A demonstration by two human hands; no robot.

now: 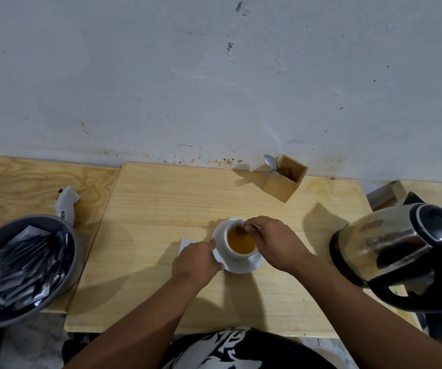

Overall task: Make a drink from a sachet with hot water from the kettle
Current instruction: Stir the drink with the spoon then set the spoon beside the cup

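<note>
Item: 1 white cup [234, 253] of amber drink, standing on a white saucer [251, 265] at the centre of the wooden surface [161, 209].
Right hand [275, 243]: grip pinched on a spoon [241, 230] dipped in the drink.
Left hand [195, 263]: grip closed on the saucer's left rim.
Kettle [401, 251]: well right of the cup.
Grey bowl [76, 251] of dark sachets [25, 267]: far left.
Wooden holder [283, 182] with cutlery: by the wall.

- Centre of frame: white ceramic cup [237, 253] of amber liquid on a white saucer [251, 265].
- Left hand [195, 263] grips the saucer's edge.
- Right hand [275, 242] pinches a spoon [241, 230] dipped in the cup.
- Right edge: steel kettle with black handle [401, 251].
</note>
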